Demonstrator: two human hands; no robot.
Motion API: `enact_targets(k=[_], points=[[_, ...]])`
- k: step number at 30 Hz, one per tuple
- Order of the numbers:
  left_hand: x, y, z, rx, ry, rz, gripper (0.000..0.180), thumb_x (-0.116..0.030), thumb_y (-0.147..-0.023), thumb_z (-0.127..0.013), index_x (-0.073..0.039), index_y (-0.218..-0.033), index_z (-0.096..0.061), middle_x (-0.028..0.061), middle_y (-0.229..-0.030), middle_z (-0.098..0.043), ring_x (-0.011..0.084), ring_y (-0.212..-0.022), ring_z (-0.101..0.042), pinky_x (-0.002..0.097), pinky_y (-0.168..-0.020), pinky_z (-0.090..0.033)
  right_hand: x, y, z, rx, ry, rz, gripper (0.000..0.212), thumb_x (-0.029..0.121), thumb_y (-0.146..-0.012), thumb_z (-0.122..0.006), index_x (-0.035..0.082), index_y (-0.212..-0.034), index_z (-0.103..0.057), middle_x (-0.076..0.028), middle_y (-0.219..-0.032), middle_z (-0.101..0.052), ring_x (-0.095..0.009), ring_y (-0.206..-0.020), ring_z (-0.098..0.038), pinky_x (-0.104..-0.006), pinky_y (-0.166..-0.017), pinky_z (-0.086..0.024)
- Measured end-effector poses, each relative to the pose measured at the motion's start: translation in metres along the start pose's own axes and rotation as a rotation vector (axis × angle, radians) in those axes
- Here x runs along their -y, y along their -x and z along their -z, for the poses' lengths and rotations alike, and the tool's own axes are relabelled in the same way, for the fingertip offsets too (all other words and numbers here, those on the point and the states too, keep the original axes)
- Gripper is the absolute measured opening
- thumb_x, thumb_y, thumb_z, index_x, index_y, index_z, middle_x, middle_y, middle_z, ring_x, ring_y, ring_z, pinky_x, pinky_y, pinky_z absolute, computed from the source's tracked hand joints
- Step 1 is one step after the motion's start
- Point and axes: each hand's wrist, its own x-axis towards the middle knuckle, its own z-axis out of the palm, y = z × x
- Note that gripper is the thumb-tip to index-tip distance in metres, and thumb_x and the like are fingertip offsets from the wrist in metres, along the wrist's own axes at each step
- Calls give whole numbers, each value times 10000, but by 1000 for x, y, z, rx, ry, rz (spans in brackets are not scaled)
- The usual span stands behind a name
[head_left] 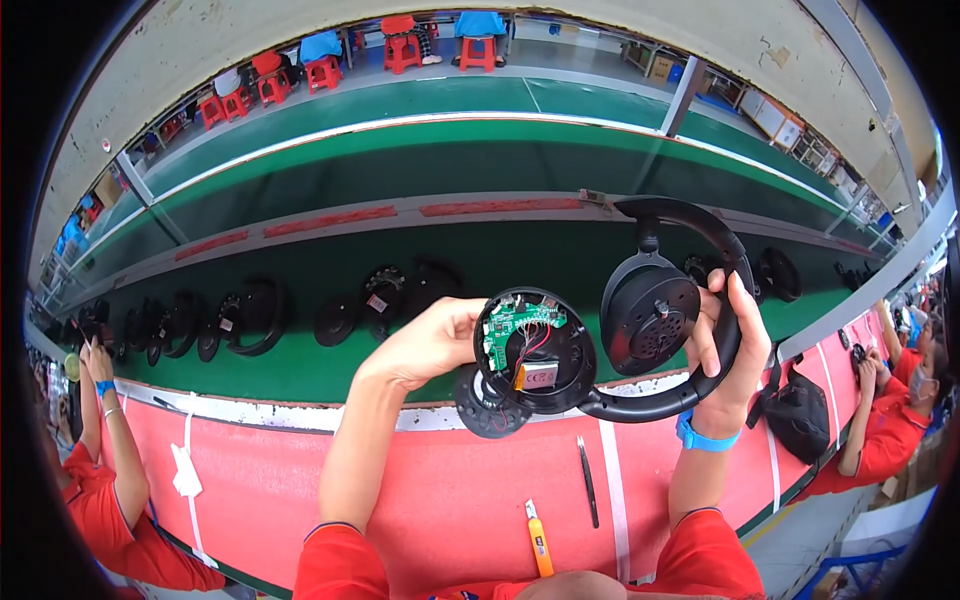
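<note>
Over the near edge of the green belt I hold a pair of black headphones (640,406) up in both hands. My left hand (440,340) pinches the rim of the left ear cup, which lies uncovered toward me. Inside it show a green circuit board (508,322), thin wires and a silver battery (538,376). A round black speaker plate (490,415) hangs below that cup, partly hidden behind it. My right hand (738,345) is wrapped round the headband, its fingers beside the other ear cup (652,318), whose perforated round face is visible.
Black tweezers (588,482) and a yellow utility knife (539,538) lie on the pink work surface (440,490). Several headphone parts (262,318) sit along the green belt (300,372). A black bag (798,408) rests at right. Co-workers in red work at both sides.
</note>
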Motion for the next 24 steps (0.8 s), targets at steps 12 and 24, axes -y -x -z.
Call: enact_targets(k=[12, 24], points=[[-30, 21, 13, -334, -114, -124, 276, -129, -773, -664, 32, -996, -638, 97, -910, -656, 131, -839, -620, 259, -808, -486, 1, -4, 9, -29, -11, -53, 195, 239, -946, -435, 50, -924, -480, 35, -582, -459, -34, -296, -341, -172, -296, -212], [-42, 30, 5, -399, -173, -231, 229, -87, -779, -638, 31, -975, -641, 93, -892, -649, 125, -794, -623, 249, -769, -502, 8, -9, 26, 95, 31, 29, 209, 223, -937, -420, 23, -925, -479, -195, -801, -646, -48, -295, -365, -175, -314, -266]])
